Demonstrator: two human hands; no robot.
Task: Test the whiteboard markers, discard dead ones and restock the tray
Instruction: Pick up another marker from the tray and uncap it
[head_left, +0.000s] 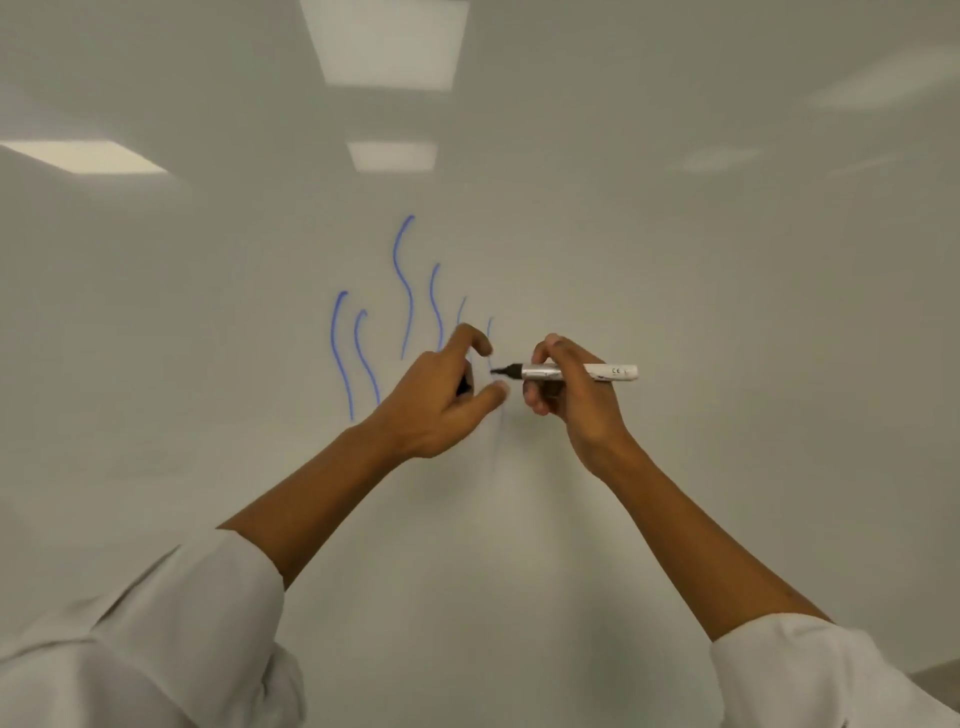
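On the whiteboard (675, 291) a cluster of blue wavy test strokes (402, 286) runs upward, bold on the left and thinning to faint, barely visible lines toward the right, where the last ones pass behind the hands. The left hand (441, 400) is raised in front of those strokes, its forefinger and thumb curved apart with a gap between them, while a small black piece, apparently the marker's cap (464, 387), sits tucked in the palm under the other curled fingers; how firmly it is held I cannot tell. Just beside it, the right hand (569, 392) grips the marker (571, 372), a white barrel with a silvery band and small print near its back end, lying level with its dark tip pointing left toward the left hand's open fingers. The right fingers (545, 353) are wrapped closed around the barrel's middle, thumb beneath. The tip sits close to a faint stroke; whether it touches the board is unclear. Both forearms rise from rolled white sleeves (197, 613). Ceiling light panels (384, 41) are reflected in the glossy board above.
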